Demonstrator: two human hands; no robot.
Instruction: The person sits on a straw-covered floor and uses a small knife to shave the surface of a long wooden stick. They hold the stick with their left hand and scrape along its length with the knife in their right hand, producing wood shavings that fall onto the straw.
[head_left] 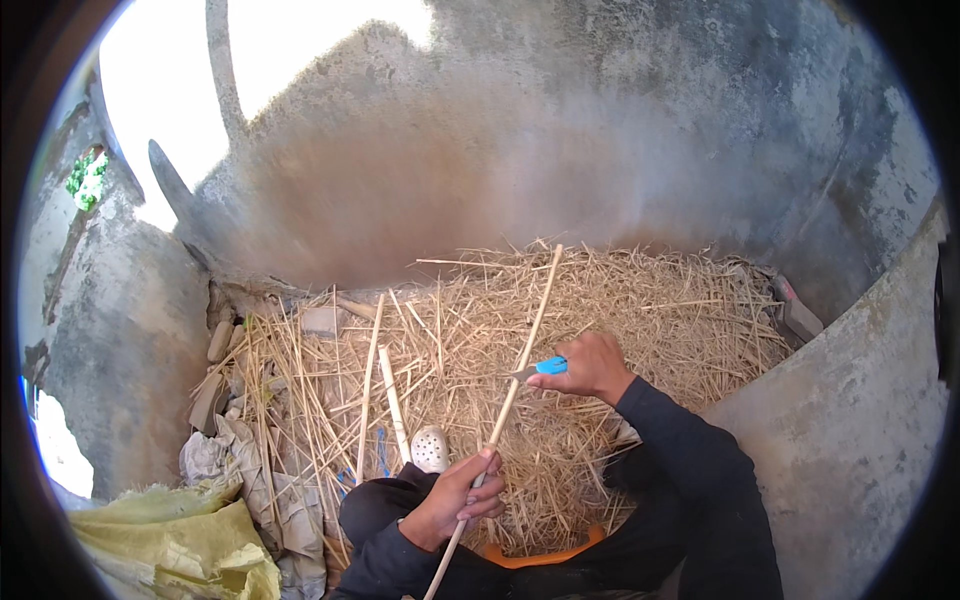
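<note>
Gripping a long pale stick (540,310) with my left hand (462,503), I have my fingers wrapped around its lower part; it leans up and to the right from there, with its lower end running below that fist. Just right of and below my left hand shows a curved orange edge (548,557), between my dark-clothed legs. Above my left hand, a white clog (430,450) with holes stands just beside it. Well to its left lie a yellow-green sack (190,545) and crumpled grey sheeting (285,520).

Farther up and to the right, my right hand (588,366) is clenched on a blue-handled knife (551,366), its blade pointing left and meeting the stick between my two hands. Left of that hand, two pale strips (370,390) slant upward. Straw-like shavings (660,320) heap up around and beyond it, reaching the stained grey wall (600,150) behind.
</note>
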